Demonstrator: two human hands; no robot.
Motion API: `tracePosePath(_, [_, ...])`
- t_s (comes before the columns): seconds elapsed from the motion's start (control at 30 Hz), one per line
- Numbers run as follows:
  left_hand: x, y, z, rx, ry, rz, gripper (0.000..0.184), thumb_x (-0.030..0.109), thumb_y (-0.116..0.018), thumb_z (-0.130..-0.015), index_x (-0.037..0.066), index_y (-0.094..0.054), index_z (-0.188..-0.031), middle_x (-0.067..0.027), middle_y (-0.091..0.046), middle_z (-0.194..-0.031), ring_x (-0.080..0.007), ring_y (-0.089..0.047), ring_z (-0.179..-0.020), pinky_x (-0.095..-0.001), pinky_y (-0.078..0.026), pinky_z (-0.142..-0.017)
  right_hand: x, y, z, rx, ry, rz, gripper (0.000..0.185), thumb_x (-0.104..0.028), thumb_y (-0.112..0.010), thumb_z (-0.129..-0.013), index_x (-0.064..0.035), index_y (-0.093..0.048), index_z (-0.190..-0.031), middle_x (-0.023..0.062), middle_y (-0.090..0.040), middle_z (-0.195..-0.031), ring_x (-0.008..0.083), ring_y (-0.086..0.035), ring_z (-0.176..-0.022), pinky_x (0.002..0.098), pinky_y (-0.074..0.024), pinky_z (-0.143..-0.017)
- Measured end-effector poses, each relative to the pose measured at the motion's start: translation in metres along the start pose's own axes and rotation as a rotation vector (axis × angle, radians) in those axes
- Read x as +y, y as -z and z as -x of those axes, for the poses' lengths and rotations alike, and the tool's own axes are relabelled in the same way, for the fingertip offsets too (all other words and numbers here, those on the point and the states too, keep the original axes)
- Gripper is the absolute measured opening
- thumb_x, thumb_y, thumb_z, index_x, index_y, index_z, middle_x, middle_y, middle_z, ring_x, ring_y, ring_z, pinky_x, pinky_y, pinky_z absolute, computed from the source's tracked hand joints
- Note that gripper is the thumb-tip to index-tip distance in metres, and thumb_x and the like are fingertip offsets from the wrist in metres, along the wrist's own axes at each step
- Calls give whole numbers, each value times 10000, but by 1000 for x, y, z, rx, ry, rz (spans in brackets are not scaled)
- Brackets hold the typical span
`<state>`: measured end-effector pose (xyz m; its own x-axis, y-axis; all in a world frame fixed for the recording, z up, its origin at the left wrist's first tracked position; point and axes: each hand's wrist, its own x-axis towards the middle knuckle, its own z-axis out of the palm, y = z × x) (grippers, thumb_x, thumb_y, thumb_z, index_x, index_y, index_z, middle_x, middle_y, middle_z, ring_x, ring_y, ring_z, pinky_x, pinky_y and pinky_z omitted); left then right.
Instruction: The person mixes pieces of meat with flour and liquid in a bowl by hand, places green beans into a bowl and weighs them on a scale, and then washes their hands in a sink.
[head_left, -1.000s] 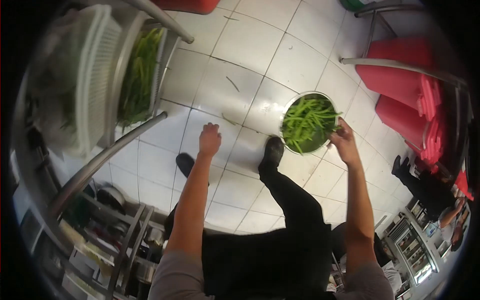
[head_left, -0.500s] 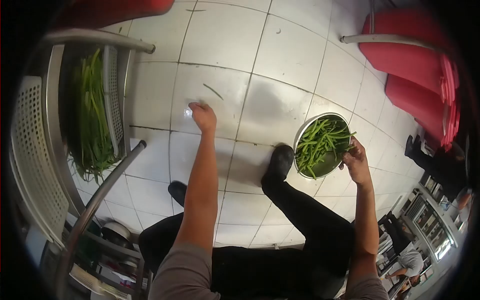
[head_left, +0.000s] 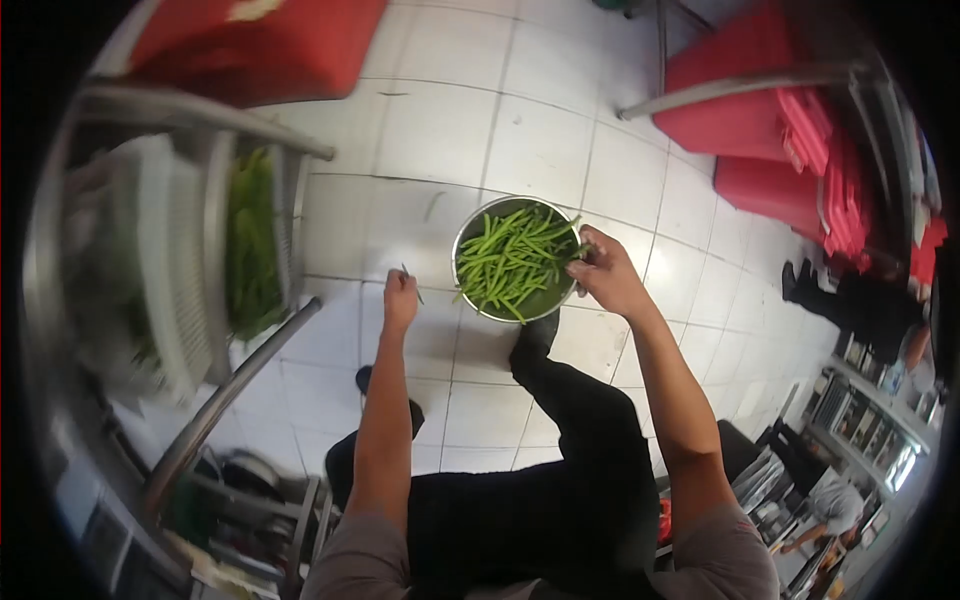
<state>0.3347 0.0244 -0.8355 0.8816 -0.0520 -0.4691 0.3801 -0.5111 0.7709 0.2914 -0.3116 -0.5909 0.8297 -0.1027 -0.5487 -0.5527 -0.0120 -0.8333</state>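
A round metal bowl [head_left: 456,247] full of green beans [head_left: 515,255] hangs above the floor near my right shoe. My right hand [head_left: 608,275] is closed on its right rim, thumb and fingers pinching the edge. My left hand [head_left: 400,298] is closed, to the left of the bowl and apart from it. A thin green bean [head_left: 411,283] sticks out of its fingers. A faint, blurred streak [head_left: 433,206] shows on the floor tiles beyond my left hand.
At left, a metal rack [head_left: 215,230] holds crates with long green vegetables [head_left: 252,240]. Red containers [head_left: 725,90] stand at far right, another red object [head_left: 260,50] at far left. Two other people [head_left: 835,505] are at the right, near shelving.
My right hand has brought the bowl leftward and up, closer to my left hand. My left hand has drawn back toward me, and a green bean now shows in its fingers.
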Motion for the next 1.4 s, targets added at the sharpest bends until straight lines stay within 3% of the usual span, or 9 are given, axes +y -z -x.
tracePosePath(0.2, [152,80,174,145,14,691,42,47,-447,-904,80,-431,-923,-35,-479,-690,-135,-488,-592,-283,-450,-538,-107,11,18,-216,24,40,190,-29,-636,-811,3,-503,-943,41,-526,-699,95,-526,-535,260,-462,-464])
tracePosePath(0.33, [154,41,209,199,149,866,85,92,-451,-936,110,-384,-984,3,-398,-580,-113,-409,-446,-270,-380,-420,-139,25,22,-341,94,136,177,-46,-631,-805,-17,-494,-914,45,-520,-684,101,-534,-534,265,-456,-464])
tracePosePath(0.5, [154,-33,224,393,164,222,186,120,-537,-902,-2,-533,-762,-66,-492,-597,-138,-394,-511,-321,-348,-503,-181,66,6,-594,184,94,169,-53,-625,-803,-27,-501,-915,28,-513,-657,101,-538,-527,258,-445,-470])
tracePosePath(0.6, [88,-73,198,383,139,41,207,160,-522,-895,-35,-571,-849,-211,-590,-725,-364,-575,-689,-429,-441,-643,-164,76,10,-380,141,-70,320,-46,-641,-802,15,-538,-1098,54,-589,-744,105,-550,-545,254,-456,-475])
tracePosePath(0.67, [76,-101,167,299,208,-15,220,168,-506,-893,-38,-584,-894,-253,-609,-806,-428,-586,-798,-471,-447,-714,-143,109,-5,-498,176,15,402,-40,-632,-807,36,-507,-1181,78,-622,-807,114,-559,-560,256,-476,-492])
tracePosePath(0.77, [-16,-171,119,259,215,-9,217,182,-554,-870,-28,-595,-903,-251,-621,-831,-414,-604,-812,-456,-465,-723,-71,118,-40,-387,166,140,373,-71,-613,-804,30,-539,-1155,93,-642,-826,115,-563,-559,234,-461,-475])
tracePosePath(0.87, [3,-226,-3,373,57,-109,170,149,-668,-786,14,-608,-870,-218,-642,-847,-391,-618,-834,-450,-491,-735,0,226,0,19,130,149,368,-80,-559,-815,39,-523,-1161,62,-612,-788,92,-538,-559,217,-434,-465])
tracePosePath(1.13, [17,-308,-174,183,-141,-537,166,101,-572,-803,6,-603,-934,-193,-647,-923,-367,-635,-894,-467,-512,-778,176,309,15,187,-8,-35,266,-70,-562,-826,-5,-535,-1083,56,-609,-830,98,-551,-589,218,-451,-475])
tracePosePath(1.4, [-9,-242,-115,-41,-213,-626,280,169,-636,-715,-44,-600,-893,-256,-632,-863,-430,-615,-850,-494,-489,-754,113,287,55,206,-82,-8,400,-42,-597,-796,-29,-559,-1194,47,-645,-943,101,-581,-741,251,-494,-593])
